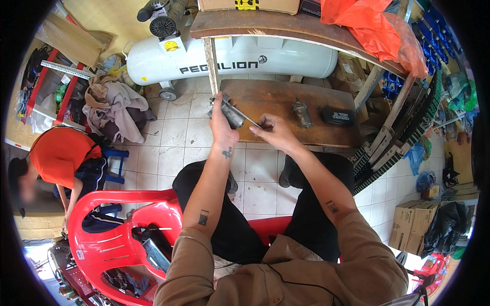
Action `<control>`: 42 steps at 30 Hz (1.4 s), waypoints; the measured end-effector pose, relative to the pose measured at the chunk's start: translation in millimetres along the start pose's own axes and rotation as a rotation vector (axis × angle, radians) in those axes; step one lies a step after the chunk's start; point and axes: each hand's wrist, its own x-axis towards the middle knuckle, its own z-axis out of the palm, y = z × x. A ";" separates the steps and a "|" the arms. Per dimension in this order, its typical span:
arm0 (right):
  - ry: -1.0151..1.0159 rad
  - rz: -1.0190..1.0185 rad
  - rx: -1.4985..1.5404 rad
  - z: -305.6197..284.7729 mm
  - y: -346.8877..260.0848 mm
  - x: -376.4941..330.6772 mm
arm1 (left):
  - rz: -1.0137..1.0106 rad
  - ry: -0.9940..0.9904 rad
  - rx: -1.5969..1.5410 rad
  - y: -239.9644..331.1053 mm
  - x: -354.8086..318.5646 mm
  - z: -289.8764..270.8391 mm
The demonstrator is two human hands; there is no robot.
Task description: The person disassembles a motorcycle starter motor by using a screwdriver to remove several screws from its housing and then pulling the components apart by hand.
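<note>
My left hand (223, 128) is wrapped round a dark, greasy cylindrical metal part (232, 116) that looks like a small motor, held over the left end of a low wooden bench. From the right, my right hand (277, 133) pinches the near end of a thin metal rod-like tool (248, 118); its far end lies along the upper side of the part. Whether the tip touches the part I cannot tell. A similar dirty metal cylinder (302, 113) lies on the bench (275, 97), with a black case (337, 116) to its right.
Above the bench runs a wooden shelf (275, 28) with orange plastic (365, 30) hanging off it. A white air compressor tank (153, 64) stands behind. At the left, a person in an orange shirt (58, 155) bends beside a red plastic chair (97, 245). Cardboard boxes (411, 227) stand right.
</note>
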 end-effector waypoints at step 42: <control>-0.060 0.119 0.186 -23.5 -6.3 1.7 | -0.014 -0.202 0.002 -11.0 -0.9 0.5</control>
